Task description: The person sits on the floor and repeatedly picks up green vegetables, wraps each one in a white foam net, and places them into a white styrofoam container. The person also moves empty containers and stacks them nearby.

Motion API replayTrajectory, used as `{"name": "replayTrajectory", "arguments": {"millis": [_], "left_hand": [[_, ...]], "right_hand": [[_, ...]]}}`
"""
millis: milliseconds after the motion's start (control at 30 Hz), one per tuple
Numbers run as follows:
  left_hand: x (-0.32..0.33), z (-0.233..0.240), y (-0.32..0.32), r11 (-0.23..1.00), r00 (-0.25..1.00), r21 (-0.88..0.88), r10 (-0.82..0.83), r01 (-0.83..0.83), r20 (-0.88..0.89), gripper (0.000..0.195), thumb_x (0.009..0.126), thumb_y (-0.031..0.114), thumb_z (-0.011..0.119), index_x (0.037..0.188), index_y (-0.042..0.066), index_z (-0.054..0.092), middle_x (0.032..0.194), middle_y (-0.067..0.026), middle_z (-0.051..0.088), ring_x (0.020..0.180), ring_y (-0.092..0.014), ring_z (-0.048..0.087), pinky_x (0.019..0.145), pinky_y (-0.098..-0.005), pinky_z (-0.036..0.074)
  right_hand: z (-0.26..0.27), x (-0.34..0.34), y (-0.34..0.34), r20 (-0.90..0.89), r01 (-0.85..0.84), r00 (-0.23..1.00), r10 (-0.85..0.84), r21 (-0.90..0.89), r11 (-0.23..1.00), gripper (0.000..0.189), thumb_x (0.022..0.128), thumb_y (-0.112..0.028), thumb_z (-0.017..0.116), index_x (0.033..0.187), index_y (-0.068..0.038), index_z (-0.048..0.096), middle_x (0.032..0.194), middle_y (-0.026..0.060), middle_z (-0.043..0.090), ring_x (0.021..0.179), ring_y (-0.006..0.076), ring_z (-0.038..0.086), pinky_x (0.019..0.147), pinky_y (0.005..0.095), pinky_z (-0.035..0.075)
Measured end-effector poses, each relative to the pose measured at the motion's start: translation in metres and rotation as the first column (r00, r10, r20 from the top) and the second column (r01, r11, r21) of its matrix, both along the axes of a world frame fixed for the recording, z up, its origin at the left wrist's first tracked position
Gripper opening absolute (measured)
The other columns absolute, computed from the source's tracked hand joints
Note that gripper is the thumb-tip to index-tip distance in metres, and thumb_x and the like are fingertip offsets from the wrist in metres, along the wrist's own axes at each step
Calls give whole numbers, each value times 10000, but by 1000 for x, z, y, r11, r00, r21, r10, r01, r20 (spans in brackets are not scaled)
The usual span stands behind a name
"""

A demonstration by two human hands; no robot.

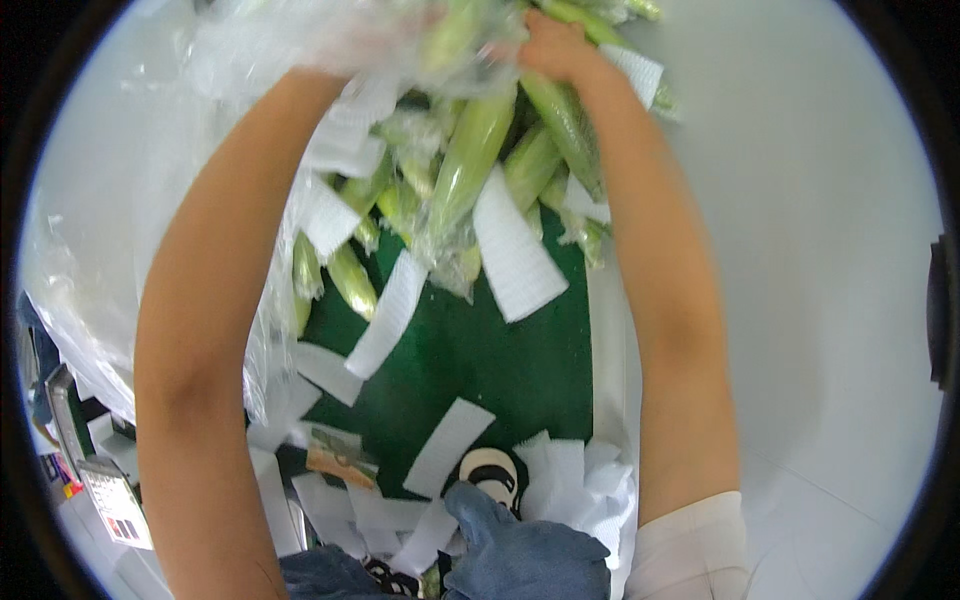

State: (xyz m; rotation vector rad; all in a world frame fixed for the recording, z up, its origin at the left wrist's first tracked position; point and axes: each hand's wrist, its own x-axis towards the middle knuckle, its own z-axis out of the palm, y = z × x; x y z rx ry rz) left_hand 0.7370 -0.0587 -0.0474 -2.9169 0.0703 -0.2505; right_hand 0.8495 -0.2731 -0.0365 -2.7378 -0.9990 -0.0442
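Note:
At the top of the head view, my left hand (382, 37) is mostly hidden behind crumpled clear plastic sheeting (277, 45). My right hand (555, 46) lies against the heap, its fingers bent towards a blurred, film-wrapped green cob (454, 37) between the hands. Whether either hand grips anything cannot be made out. Below them is a pile of long green vegetables that look like corn cobs in husk, wrapped in clear film; one large wrapped cob (474, 161) points down towards me. Another wrapped cob (562, 124) lies just under my right wrist. White foam strips (517, 247) are mixed among them.
The pile rests on a green surface (465, 345) with a pale raised edge (609, 337) on its right. More foam strips (450, 446) lie scattered around my shoe (491, 476). Plastic sheeting hangs at left, near a card bearing writing (116, 502). A pale wall (787, 262) stands at right.

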Motion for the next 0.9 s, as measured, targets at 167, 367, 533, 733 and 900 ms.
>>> {"name": "replayTrajectory", "arguments": {"millis": [167, 367, 533, 733, 900], "left_hand": [[5, -1, -10, 917, 998, -394, 51, -66, -48, 494, 841, 275, 461, 1284, 58, 435, 1356, -190, 374, 1214, -386, 384, 1004, -542, 276], [-67, -44, -70, 829, 986, -535, 115, -161, -119, 421, 826, 258, 464, 1189, 56, 530, 1239, -157, 479, 1211, -369, 381, 964, -521, 294], [-219, -138, -152, 847, 958, -524, -68, -93, -279, 369, 811, 242, 486, 1108, 47, 583, 1204, -159, 517, 1206, -368, 374, 941, -484, 318], [-368, -134, -174, 261, 948, -920, -51, -291, -315, 410, 816, 186, 595, 1202, 70, 516, 1329, -248, 366, 1170, -374, 432, 843, -418, 464], [-407, -106, -147, 285, 939, -904, 221, -320, -263, 235, 765, 54, 584, 1000, 57, 582, 1088, -163, 533, 890, -293, 570, 711, -330, 490]], "right_hand": [[-4, 9, 7, -360, -278, 875, 324, 174, 945, 666, 709, -391, 682, 1238, -47, 470, 1161, 183, 557, 1056, 300, 507, 935, 382, 377], [-89, -144, 7, -241, -34, 964, 117, 322, 946, 691, 645, -367, 713, 1242, -106, 481, 1287, 185, 450, 1175, 355, 419, 1005, 512, 268], [-185, -313, -51, -435, -227, 854, 286, 183, 957, 645, 716, -335, 652, 1264, -54, 456, 1348, 202, 364, 1245, 383, 295, 1037, 491, 212], [-140, -388, -149, -645, -15, 757, 107, 147, 989, 403, 735, -245, 609, 1060, -8, 586, 1167, 221, 524, 1098, 398, 455, 940, 435, 381], [-148, -342, -205, -198, 364, 901, -385, -135, 922, 538, 718, -270, 648, 1176, -33, 494, 1164, 240, 474, 1060, 415, 441, 893, 485, 382]]}}
